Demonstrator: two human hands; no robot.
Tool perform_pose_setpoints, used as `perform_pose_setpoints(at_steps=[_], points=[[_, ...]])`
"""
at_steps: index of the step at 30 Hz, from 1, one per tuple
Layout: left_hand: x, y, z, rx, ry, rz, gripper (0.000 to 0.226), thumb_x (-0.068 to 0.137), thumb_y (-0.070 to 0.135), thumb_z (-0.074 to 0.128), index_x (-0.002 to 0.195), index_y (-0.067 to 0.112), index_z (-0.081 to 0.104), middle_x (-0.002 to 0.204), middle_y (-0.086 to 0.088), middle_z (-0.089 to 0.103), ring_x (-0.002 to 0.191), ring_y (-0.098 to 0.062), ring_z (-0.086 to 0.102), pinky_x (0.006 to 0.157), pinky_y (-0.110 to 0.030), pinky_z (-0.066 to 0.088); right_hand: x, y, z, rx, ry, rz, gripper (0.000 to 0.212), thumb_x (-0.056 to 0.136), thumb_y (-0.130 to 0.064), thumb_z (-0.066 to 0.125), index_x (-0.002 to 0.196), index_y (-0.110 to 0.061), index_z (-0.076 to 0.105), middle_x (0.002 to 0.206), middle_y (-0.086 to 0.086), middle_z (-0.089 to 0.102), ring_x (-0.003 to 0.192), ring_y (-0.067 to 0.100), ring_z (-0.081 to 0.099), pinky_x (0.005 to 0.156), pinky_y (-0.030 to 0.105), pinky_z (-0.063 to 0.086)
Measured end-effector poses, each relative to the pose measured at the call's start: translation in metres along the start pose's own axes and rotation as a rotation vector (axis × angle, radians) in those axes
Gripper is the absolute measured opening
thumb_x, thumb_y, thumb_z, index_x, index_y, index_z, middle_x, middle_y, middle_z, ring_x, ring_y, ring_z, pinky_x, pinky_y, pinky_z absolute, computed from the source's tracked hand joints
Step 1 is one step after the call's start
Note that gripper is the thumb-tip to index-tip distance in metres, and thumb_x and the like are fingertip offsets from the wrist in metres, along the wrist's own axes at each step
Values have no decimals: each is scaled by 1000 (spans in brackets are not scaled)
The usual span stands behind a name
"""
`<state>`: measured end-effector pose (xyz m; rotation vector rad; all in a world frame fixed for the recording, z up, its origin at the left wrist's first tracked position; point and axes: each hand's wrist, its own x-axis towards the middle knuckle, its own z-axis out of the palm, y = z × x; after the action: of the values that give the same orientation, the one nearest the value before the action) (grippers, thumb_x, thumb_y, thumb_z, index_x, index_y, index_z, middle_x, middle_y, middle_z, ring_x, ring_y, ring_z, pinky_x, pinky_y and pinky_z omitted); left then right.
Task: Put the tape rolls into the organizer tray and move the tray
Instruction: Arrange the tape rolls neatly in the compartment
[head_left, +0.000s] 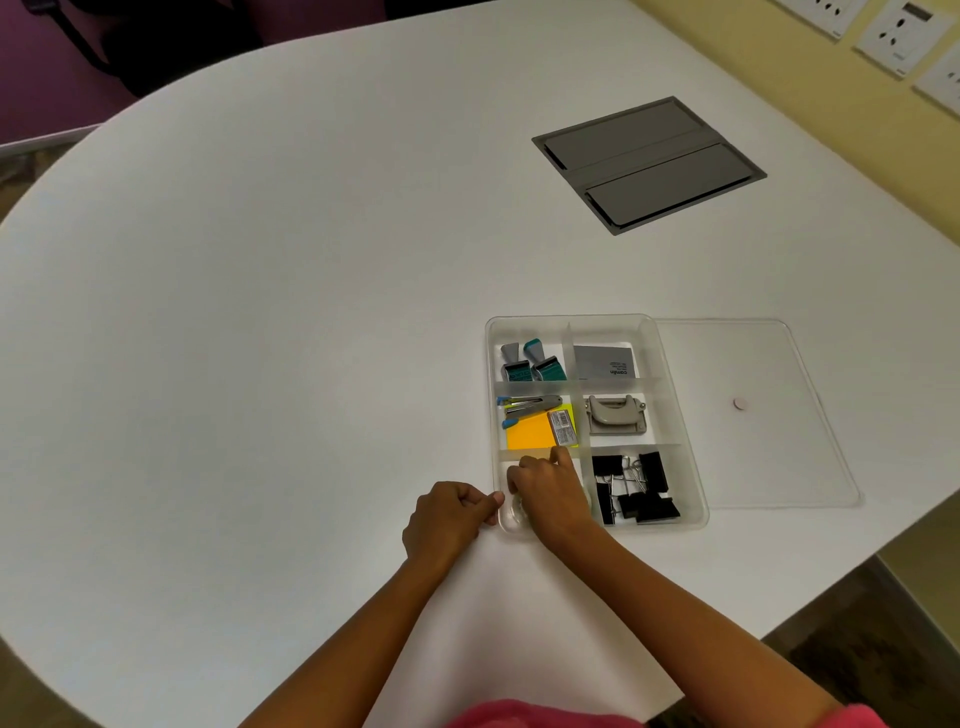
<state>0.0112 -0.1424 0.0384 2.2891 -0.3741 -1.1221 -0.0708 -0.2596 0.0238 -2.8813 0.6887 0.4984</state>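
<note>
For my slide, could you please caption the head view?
Right hand in the clear organizer tray's near-left compartment, left hand at its corner.

left grip (451, 515) loosely fisted, right grip (546, 493) curled, palm down

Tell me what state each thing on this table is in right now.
Organizer tray: uncovered, flat on the table.
Clear lid: off, lying flat beside the tray.
Tape roll: in the near-left compartment, under the right hand.
Right hand: reaching into that compartment.
Left hand: curled, at the tray's near-left corner.
Binder clips: heaped in the near-right compartment.
Grey table hatch: closed.
</note>
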Motion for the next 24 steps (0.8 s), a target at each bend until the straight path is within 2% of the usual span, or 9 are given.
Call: perform_pose_setpoints(at_steps=[7, 13, 19, 24], points=[[2, -1, -1, -12, -5, 2, 32, 79, 55, 64, 61, 28, 67, 84, 2, 77, 83, -19, 70, 87, -43, 56, 0, 4, 5, -3, 17, -35, 15, 90, -6, 50, 101, -6, 60, 106, 14, 66, 96, 30, 61, 106, 37, 27], [5, -1, 1, -4, -1, -1, 31, 79, 55, 63, 61, 29, 65, 86, 1, 77, 84, -19, 70, 87, -43, 56, 1, 4, 6, -2, 6, -4, 17, 88, -5, 55, 104, -9, 60, 108, 10, 65, 99, 29, 61, 103, 39, 29], [7, -2, 1, -14, -1, -6, 34, 78, 55, 65, 75, 22, 74, 88, 0, 77, 86, -21, 70, 89, -44, 55, 1, 5, 7, -19, 4, -8, 19, 88, -6, 56, 106, -9, 59, 110, 10, 65, 101, 29, 61, 105, 40, 28], [6, -3, 1, -10, -1, -4, 33, 77, 56, 65, 60, 29, 66, 84, 3, 76, 83, -18, 70, 86, -42, 56, -3, 7, 4, 41, 27, -1, 24, 85, -6, 59, 108, -13, 60, 113, 7, 64, 102, 27, 60, 104, 39, 28]])
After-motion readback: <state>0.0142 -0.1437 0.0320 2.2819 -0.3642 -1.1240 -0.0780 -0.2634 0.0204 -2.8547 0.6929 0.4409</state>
